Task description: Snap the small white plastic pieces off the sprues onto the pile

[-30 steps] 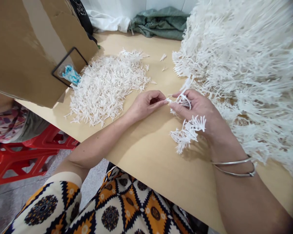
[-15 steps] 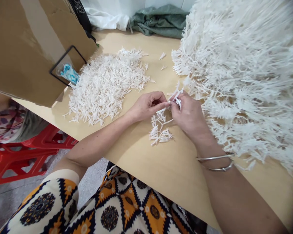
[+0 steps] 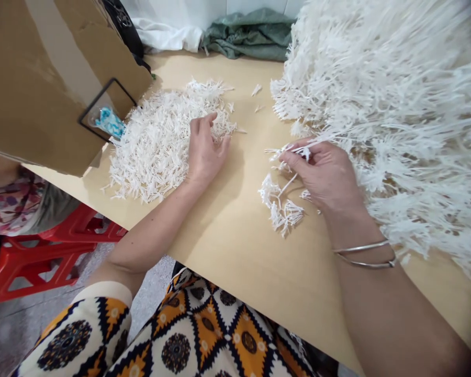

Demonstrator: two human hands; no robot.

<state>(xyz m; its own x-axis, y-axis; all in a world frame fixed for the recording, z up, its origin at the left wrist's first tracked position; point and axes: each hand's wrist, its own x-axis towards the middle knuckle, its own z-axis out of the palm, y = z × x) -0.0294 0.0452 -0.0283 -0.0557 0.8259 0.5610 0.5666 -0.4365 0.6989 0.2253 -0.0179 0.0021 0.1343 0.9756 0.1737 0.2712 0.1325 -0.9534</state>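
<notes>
My left hand hovers at the right edge of a heap of short white plastic sprigs, its fingers apart and nothing visible in them. To the right, my right hand pinches a branched white plastic stem between thumb and fingers. Small tufts of that stem hang down to the tabletop. Behind and right of this hand rises a much larger mound of long white plastic stems. Part of the held stem is hidden by my fingers.
A cardboard box stands at the left, with a black wire frame and a blue-and-white packet against it. Green cloth lies along the wall. Red stools and another person's arm are beyond the table's left edge.
My left hand has left the stem and moved left to the sprig heap, its fingers opening. My right hand has shifted slightly right, keeping the branched stem.
</notes>
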